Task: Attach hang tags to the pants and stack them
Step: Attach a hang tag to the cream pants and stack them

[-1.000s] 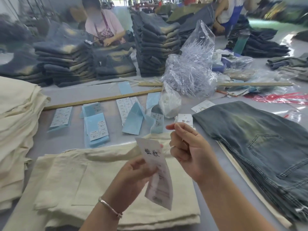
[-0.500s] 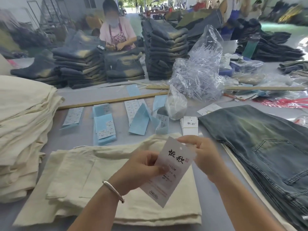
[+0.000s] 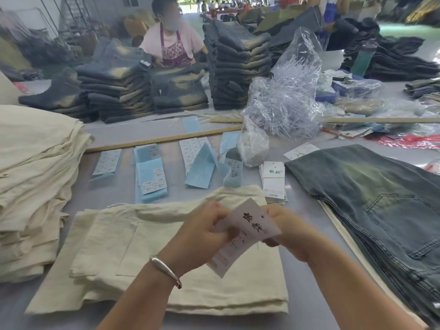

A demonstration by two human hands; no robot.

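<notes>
Bare grey table (image 3: 104, 194) strip between cream pants stack (image 3: 35, 186) at left edge and folded cream pants (image 3: 142, 246), sticker sheets (image 3: 150, 177) and hang tag pile (image 3: 273, 182) beyond, jeans stack (image 3: 381, 210) blocking right edge, plastic bag of tag pins (image 3: 285, 103) and wooden stick (image 3: 164, 138) toward far edge.

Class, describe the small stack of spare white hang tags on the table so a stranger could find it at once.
Start at the folded cream pants lying in front of the person. Just past their far right corner, beside the spread blue jeans, sits the stack of hang tags. Unlike the pale blue label sheets to its left, it is white card with black brush characters.
</notes>
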